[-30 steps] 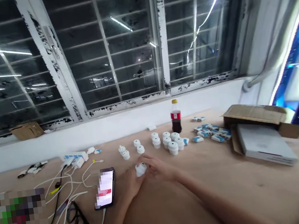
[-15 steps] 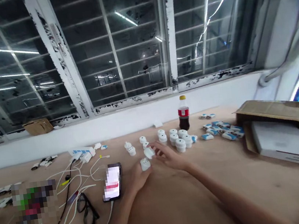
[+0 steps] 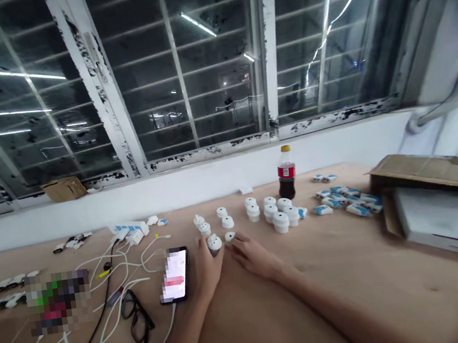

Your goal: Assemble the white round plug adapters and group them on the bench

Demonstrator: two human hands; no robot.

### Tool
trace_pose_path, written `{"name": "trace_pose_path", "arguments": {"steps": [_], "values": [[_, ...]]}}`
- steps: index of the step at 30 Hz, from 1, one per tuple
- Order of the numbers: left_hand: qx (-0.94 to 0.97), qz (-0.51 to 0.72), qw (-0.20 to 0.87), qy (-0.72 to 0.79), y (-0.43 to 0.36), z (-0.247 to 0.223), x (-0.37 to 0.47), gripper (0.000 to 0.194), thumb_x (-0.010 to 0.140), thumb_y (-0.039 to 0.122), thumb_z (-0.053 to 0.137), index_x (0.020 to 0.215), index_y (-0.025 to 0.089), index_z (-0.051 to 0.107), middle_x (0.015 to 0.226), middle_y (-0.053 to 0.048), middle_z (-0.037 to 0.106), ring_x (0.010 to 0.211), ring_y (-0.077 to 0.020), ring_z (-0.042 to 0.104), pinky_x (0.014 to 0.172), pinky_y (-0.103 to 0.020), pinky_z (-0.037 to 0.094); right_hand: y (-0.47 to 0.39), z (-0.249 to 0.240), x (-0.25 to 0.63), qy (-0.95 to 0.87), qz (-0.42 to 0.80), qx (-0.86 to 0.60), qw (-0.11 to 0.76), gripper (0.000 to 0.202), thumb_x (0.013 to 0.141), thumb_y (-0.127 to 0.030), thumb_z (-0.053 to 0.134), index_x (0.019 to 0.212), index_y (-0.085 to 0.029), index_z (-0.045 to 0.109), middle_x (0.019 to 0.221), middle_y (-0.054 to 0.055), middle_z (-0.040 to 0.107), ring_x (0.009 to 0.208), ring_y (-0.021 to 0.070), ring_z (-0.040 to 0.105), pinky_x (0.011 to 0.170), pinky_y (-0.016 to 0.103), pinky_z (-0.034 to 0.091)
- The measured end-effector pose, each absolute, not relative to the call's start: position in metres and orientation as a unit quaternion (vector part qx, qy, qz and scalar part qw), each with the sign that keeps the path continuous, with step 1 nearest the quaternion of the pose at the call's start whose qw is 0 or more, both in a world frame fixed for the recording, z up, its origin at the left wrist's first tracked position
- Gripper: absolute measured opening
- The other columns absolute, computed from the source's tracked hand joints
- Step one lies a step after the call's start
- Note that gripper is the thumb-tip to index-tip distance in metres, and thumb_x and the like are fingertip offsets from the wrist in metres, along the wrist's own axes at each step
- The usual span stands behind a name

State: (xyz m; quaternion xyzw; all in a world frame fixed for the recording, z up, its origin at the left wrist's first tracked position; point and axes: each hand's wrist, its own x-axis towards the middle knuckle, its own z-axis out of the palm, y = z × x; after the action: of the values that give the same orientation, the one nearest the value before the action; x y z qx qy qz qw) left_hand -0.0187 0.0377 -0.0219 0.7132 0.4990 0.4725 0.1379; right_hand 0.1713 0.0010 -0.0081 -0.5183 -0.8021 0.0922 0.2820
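My left hand (image 3: 210,259) is closed around a small white round piece (image 3: 214,243) with holes in its top. Just to its right, my right hand (image 3: 251,254) has its fingers on a white round cap (image 3: 230,237) with a dark centre hole. Beyond my left hand stand small white pieces (image 3: 204,228) with a similar top. Two more round caps (image 3: 227,221) sit behind the one at my right fingers. Farther right, several stacked white round pieces (image 3: 280,221) stand in a group.
A cola bottle (image 3: 286,173) stands behind the white group. Blue-and-white pieces (image 3: 357,209) and an open cardboard box (image 3: 420,170) lie right. Left are a lit phone (image 3: 176,275), glasses (image 3: 137,318), white cables and a power strip (image 3: 128,229).
My hands have moved apart slightly. The cap my right hand held tilted beside the left piece is now down on the table. The view has shifted a little.
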Motion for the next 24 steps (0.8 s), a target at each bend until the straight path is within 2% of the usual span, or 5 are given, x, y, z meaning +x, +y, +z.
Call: {"name": "trace_pose_path", "arguments": {"steps": [5, 11, 14, 21, 24], "values": [[0.705, 0.455, 0.173, 0.516, 0.041, -0.023, -0.025, 0.028, 0.092, 0.029, 0.072, 0.115, 0.021, 0.060, 0.119, -0.013, 0.072, 0.113, -0.0318, 0.071, 0.098, -0.045, 0.057, 0.004, -0.023, 0.164, -0.808, 0.101, -0.507, 0.282, 0.048, 0.106, -0.026, 0.053, 0.154, -0.020, 0.055, 0.164, 0.017, 0.054, 0.155, 0.0340, 0.048, 0.127, 0.050, 0.043], [0.731, 0.437, 0.234, 0.468, 0.041, -0.022, -0.027, 0.034, 0.090, 0.020, 0.071, 0.121, 0.021, 0.057, 0.125, -0.012, 0.073, 0.117, -0.0283, 0.072, 0.099, -0.042, 0.058, -0.005, -0.007, 0.165, -0.785, 0.110, -0.516, 0.326, 0.012, 0.106, -0.024, 0.053, 0.106, -0.022, 0.065, 0.115, 0.010, 0.071, 0.102, 0.0255, 0.071, 0.095, 0.041, 0.058], [0.743, 0.432, 0.265, 0.437, 0.042, -0.021, -0.024, 0.042, 0.089, 0.012, 0.067, 0.127, 0.023, 0.054, 0.115, -0.007, 0.075, 0.106, -0.0221, 0.074, 0.096, -0.036, 0.059, -0.005, -0.006, 0.164, -0.769, 0.115, -0.524, 0.346, 0.006, 0.105, -0.022, 0.055, 0.107, -0.022, 0.061, 0.110, 0.008, 0.071, 0.089, 0.0220, 0.070, 0.084, 0.036, 0.058], [0.750, 0.399, 0.228, 0.476, 0.042, -0.016, -0.023, 0.018, 0.089, 0.008, 0.058, 0.093, 0.024, 0.053, 0.085, 0.002, 0.062, 0.083, -0.0174, 0.067, 0.083, -0.030, 0.054, 0.008, -0.019, 0.159, -0.807, 0.100, -0.489, 0.317, 0.051, 0.096, -0.021, 0.068, 0.146, -0.019, 0.058, 0.155, 0.018, 0.062, 0.146, 0.0340, 0.055, 0.122, 0.051, 0.046], [0.777, 0.358, 0.205, 0.475, 0.040, -0.014, -0.024, 0.017, 0.091, 0.008, 0.057, 0.090, 0.024, 0.054, 0.084, 0.003, 0.063, 0.081, -0.0169, 0.065, 0.079, -0.028, 0.050, 0.008, -0.017, 0.160, -0.813, 0.090, -0.489, 0.302, 0.040, 0.096, -0.021, 0.067, 0.136, -0.021, 0.067, 0.148, 0.014, 0.068, 0.141, 0.0319, 0.060, 0.120, 0.048, 0.049]]}}
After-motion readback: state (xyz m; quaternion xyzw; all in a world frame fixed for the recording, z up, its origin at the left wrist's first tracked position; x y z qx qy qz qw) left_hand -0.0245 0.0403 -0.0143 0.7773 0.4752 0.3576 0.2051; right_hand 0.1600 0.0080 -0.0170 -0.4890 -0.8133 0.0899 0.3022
